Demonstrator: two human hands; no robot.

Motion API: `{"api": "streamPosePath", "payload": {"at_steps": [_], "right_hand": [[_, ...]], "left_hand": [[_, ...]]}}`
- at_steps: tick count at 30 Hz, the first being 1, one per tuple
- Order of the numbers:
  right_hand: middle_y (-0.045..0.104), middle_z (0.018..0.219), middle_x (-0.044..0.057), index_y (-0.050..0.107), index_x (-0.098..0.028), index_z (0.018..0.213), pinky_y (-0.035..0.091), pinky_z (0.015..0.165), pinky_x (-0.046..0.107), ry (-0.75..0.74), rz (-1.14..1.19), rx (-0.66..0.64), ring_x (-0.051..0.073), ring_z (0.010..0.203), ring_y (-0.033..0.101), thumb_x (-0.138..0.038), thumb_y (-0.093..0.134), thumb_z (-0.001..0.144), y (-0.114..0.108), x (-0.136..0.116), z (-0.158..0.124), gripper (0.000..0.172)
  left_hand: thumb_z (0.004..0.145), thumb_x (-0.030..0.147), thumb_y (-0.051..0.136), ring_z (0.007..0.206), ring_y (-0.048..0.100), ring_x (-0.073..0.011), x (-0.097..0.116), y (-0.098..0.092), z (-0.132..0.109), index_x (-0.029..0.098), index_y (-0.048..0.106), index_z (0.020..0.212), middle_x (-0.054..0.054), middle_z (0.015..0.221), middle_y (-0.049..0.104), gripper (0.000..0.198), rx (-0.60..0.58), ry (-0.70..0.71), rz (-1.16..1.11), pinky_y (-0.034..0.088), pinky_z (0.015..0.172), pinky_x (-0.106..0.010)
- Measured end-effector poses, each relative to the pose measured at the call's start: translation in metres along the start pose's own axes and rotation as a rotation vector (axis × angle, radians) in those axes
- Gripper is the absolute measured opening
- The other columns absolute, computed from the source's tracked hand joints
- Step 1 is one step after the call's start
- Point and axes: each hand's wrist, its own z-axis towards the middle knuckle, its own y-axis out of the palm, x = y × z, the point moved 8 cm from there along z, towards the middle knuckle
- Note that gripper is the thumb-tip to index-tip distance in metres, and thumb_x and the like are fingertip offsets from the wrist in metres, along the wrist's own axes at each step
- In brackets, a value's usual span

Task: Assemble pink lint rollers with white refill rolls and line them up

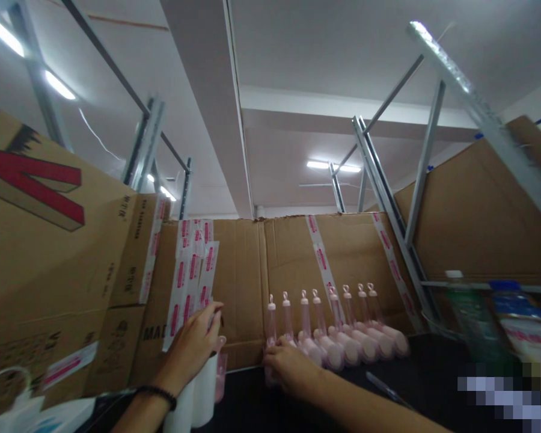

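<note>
My left hand (196,337) is above two white cylinders (204,394), its fingers pinched together. Something small and dark shows at its fingertips, too unclear to name. Close to that hand stands a pink translucent piece (220,376) with a loop at its top. My right hand (293,368) has its fingers curled around a pink container (269,361) at the left end of a row, partly hidden by the hand. The row holds several pink cylinders (347,349) lying side by side, with slim clear pink tubes (317,310) with loop-topped caps upright behind them.
A cardboard wall (243,270) with printed tape stands behind the row. At left is a large carton (49,240), with a white plug and cable (24,400) below. A pen (388,388), a green bottle (473,319) and a blue-lidded jar (520,319) are at right.
</note>
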Motion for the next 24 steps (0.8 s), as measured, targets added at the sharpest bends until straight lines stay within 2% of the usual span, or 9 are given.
{"api": "streamPosePath", "payload": {"at_steps": [5,9,12,15,17,20,24], "right_hand": [[0.067,0.113,0.01,0.063,-0.014,0.104,0.031,0.1,0.036,0.02,-0.051,0.022,0.025,0.106,0.056,-0.009,0.054,0.079,0.007,0.007,0.003,0.027],[0.067,0.11,0.01,0.064,-0.015,0.1,0.034,0.098,0.035,0.051,-0.062,0.052,0.026,0.105,0.055,-0.008,0.055,0.078,0.008,0.005,0.002,0.025],[0.066,0.112,0.011,0.063,-0.014,0.102,0.036,0.098,0.039,0.088,-0.077,0.08,0.027,0.107,0.054,-0.008,0.055,0.078,0.003,-0.001,-0.002,0.027],[0.064,0.115,0.013,0.062,-0.015,0.106,0.038,0.096,0.043,0.122,-0.071,0.142,0.03,0.11,0.052,-0.016,0.055,0.083,-0.011,-0.013,-0.004,0.024],[0.065,0.113,0.011,0.061,-0.017,0.106,0.04,0.094,0.042,0.127,-0.024,0.183,0.029,0.109,0.053,-0.02,0.055,0.085,-0.021,-0.023,0.0,0.022],[0.066,0.107,0.007,0.062,-0.02,0.103,0.043,0.088,0.036,0.14,0.096,0.23,0.025,0.103,0.056,-0.018,0.052,0.085,-0.034,-0.037,0.014,0.02],[0.065,0.108,0.008,0.062,-0.022,0.105,0.044,0.082,0.032,0.13,0.254,0.225,0.023,0.1,0.059,-0.015,0.052,0.082,-0.032,-0.053,0.04,0.026]], "left_hand": [[0.092,0.036,0.03,0.107,0.066,-0.0255,-0.026,-0.016,0.009,0.015,0.062,0.111,-0.014,0.113,0.07,0.043,-0.004,-0.039,0.095,0.047,0.096,-0.037],[0.093,0.036,0.03,0.102,0.067,-0.0254,-0.045,-0.024,0.008,0.019,0.063,0.103,-0.011,0.107,0.073,0.038,-0.025,-0.065,0.118,0.047,0.091,-0.034],[0.094,0.038,0.031,0.098,0.069,-0.0249,-0.058,-0.023,0.004,0.022,0.063,0.091,-0.009,0.102,0.074,0.036,-0.022,-0.079,0.119,0.048,0.086,-0.032],[0.095,0.037,0.031,0.095,0.069,-0.0246,-0.069,-0.021,-0.001,0.023,0.063,0.087,-0.008,0.097,0.074,0.036,-0.005,-0.108,0.112,0.048,0.083,-0.03],[0.095,0.035,0.031,0.092,0.069,-0.0242,-0.072,-0.02,-0.004,0.022,0.063,0.089,-0.008,0.093,0.074,0.035,0.013,-0.11,0.11,0.048,0.083,-0.03],[0.095,0.034,0.031,0.091,0.068,-0.0239,-0.069,-0.023,-0.008,0.022,0.064,0.09,-0.008,0.092,0.073,0.036,0.061,-0.101,0.121,0.048,0.084,-0.03],[0.094,0.035,0.031,0.09,0.067,-0.0239,-0.061,-0.027,-0.008,0.022,0.064,0.089,-0.008,0.09,0.071,0.036,0.088,-0.081,0.135,0.048,0.084,-0.03]]}}
